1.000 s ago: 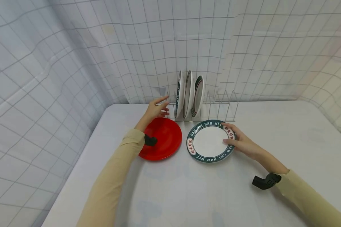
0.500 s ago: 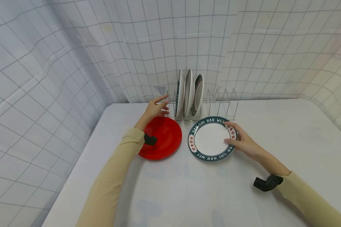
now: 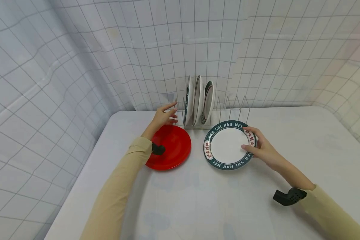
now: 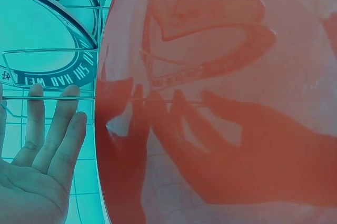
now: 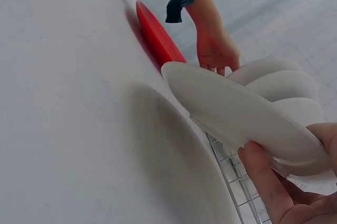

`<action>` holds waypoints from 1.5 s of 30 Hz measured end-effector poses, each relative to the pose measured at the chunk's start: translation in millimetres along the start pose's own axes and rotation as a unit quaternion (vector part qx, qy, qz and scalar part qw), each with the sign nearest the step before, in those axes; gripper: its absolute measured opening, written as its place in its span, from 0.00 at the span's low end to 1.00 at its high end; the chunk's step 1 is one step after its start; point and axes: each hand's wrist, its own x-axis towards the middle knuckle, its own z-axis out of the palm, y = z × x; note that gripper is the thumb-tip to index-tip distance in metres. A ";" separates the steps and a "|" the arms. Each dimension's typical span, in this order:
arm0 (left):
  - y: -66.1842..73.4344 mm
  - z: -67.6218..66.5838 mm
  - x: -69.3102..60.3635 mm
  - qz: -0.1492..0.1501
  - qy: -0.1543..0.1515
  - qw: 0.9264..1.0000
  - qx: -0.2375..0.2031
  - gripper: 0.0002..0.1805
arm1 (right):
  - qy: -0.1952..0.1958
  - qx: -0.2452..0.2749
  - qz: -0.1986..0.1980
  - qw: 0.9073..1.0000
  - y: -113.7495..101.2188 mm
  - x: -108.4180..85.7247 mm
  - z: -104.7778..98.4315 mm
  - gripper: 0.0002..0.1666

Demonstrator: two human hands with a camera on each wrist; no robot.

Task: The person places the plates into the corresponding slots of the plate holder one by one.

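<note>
Shifted slightly rightward w/ the R hand (image 3: 265,151), the green-rimmed plate (image 3: 229,145) is pinched by its R edge, held off the table (image 3: 198,200) just L of that hand. L hand (image 3: 163,116) is held w/ fingers spread by the rack (image 3: 231,108); wire contact can't be told. If that 1-edge pinch is loosened, the plate may be dropped or the rack knocked.

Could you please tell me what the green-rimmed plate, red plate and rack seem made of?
Green-rimmed plate: probably glazed ceramic, perhaps melamine; underside smooth with sheen. Red plate: glossy, mirror-like reflections; plastic or ceramic, unclear. Rack: likely shiny metal, thin silvery wires.
</note>
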 end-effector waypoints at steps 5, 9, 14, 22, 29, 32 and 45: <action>-3.2 -0.6 1.6 0.002 0.003 1.000 0.001 0.26 | 0.012 0.001 -0.005 1.000 -6.4 -4.5 -6.8 0.40; -2.9 -0.8 0.9 0.001 0.002 1.000 0.006 0.26 | 0.016 0.009 -0.016 1.000 -9.0 -7.1 -12.5 0.40; -2.6 -0.7 1.5 0.000 0.002 1.000 0.010 0.26 | 0.024 0.016 -0.035 0.999 -11.6 -10.6 -18.3 0.40; -3.6 -2.2 1.9 0.001 0.002 1.000 0.013 0.26 | 0.033 0.031 -0.059 0.997 -22.4 -13.4 -23.8 0.40; 6.3 -1.2 -3.6 -0.013 -0.011 1.000 -0.006 0.26 | 0.038 0.065 -0.083 0.994 -32.8 -14.3 -27.5 0.39; 14.9 -0.4 -9.2 -0.020 -0.020 0.999 -0.018 0.26 | 0.042 0.069 -0.097 0.992 -36.5 -13.5 -28.1 0.40; 1.9 -2.2 -0.7 -0.014 -0.009 1.000 -0.001 0.26 | 0.098 0.055 -0.116 0.987 -55.2 4.2 -21.7 0.41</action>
